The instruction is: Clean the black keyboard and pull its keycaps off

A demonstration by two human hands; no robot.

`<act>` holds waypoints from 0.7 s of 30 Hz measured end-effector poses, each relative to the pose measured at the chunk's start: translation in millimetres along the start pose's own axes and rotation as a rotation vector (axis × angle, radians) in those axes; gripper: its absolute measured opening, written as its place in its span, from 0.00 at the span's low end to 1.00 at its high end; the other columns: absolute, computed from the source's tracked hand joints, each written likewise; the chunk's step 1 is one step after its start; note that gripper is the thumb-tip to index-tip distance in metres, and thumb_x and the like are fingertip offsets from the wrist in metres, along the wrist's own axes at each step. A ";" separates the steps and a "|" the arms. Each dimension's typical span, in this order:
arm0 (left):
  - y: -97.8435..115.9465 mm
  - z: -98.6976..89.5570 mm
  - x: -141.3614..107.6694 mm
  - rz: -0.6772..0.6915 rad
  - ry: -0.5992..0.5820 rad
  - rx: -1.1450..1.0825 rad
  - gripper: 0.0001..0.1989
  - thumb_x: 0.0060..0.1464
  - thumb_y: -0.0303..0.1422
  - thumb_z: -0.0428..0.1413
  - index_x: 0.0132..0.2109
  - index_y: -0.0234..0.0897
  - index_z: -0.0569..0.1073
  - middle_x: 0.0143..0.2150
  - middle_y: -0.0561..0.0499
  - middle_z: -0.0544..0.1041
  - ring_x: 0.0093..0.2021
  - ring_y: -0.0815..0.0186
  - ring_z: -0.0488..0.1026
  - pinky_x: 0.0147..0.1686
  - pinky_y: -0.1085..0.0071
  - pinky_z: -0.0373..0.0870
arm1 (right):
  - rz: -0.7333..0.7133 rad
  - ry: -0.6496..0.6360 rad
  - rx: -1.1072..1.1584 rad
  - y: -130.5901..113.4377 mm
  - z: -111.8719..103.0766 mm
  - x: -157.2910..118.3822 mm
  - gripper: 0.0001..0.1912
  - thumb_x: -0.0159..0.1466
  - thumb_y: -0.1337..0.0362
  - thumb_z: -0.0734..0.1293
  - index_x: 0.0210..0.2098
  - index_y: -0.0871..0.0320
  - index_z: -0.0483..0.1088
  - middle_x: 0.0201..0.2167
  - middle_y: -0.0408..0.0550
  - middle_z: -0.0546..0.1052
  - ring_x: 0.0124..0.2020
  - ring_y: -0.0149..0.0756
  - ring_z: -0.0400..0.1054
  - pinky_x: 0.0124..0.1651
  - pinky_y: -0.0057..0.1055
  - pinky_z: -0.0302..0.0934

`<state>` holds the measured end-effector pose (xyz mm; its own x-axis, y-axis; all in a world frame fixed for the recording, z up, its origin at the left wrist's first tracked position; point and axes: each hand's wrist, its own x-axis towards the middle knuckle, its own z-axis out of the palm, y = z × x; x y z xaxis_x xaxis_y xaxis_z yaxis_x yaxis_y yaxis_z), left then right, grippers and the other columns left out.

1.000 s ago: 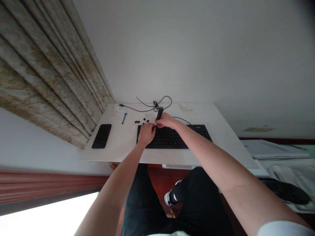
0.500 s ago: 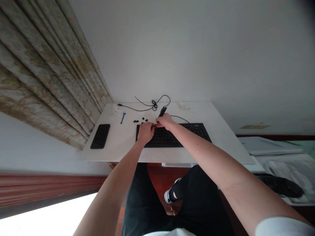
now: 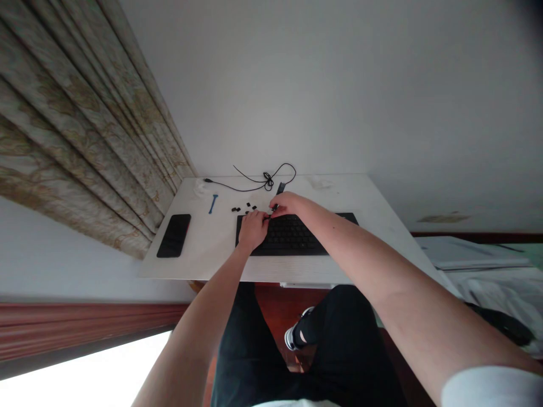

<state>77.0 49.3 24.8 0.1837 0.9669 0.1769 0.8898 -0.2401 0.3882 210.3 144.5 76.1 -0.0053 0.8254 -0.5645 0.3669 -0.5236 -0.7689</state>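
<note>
My left hand (image 3: 253, 230) rests on the left part of a black computer keyboard (image 3: 292, 236), its fingertips reaching toward my right hand. My right hand (image 3: 284, 204) sits just above the keyboard's top edge and meets the left fingertips. A small glint shows between the hands, too small to name. A black stick-shaped object (image 3: 280, 187) rises from my right fingers, apparently held. Several small black keycap-like pieces (image 3: 245, 207) lie on the table just beyond the keyboard, close to my left hand.
A black phone (image 3: 173, 235) and a blue plastic piece (image 3: 212, 203) lie on the white table (image 3: 339, 195). A looped black cable (image 3: 265, 182) runs along its far side. A curtain hangs at left, and papers lie to the right.
My right hand has moved slightly left and farther up the table. The black stick now looks shorter and more tilted. My left hand has barely moved.
</note>
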 end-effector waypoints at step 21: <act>-2.7 3.2 -2.8 0.033 0.057 -0.020 0.10 0.66 0.33 0.51 0.49 0.38 0.76 0.47 0.44 0.78 0.51 0.56 0.72 0.54 0.58 0.66 | -0.454 -0.279 0.043 38.5 -22.6 -17.4 0.08 0.57 0.73 0.75 0.35 0.62 0.74 0.26 0.45 0.79 0.28 0.32 0.76 0.36 0.28 0.75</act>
<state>75.4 47.5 20.4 0.1882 0.9521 0.2411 0.8752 -0.2740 0.3987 245.5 114.8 63.1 -0.4040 0.8864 -0.2262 0.2316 -0.1401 -0.9627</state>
